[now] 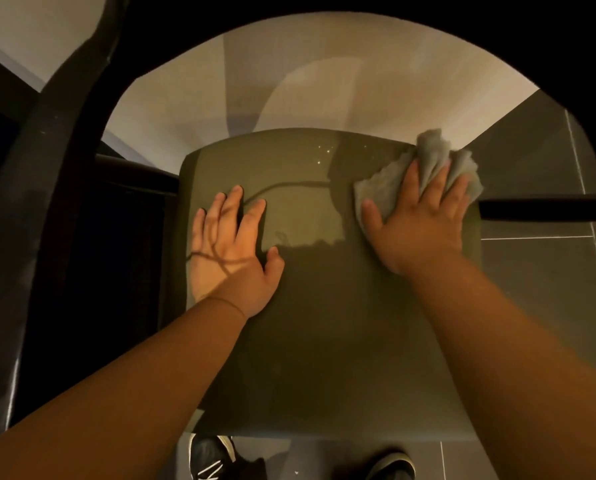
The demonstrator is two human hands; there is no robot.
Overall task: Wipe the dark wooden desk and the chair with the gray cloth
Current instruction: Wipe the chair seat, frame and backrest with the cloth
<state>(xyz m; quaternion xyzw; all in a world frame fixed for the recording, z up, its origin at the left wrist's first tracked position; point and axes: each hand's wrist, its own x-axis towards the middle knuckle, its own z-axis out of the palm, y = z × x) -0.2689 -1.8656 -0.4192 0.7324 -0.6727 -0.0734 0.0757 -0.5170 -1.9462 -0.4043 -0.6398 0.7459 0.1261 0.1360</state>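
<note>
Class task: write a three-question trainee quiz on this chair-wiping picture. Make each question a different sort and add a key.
1. True or false: the left hand holds the gray cloth.
2. Multiple choice: where on the chair seat does the right hand press the cloth? A) near left corner B) centre C) far right corner
3. Fill in: the left hand lies ____ on the seat, fingers spread.

Key: 1 false; 2 C; 3 flat.
</note>
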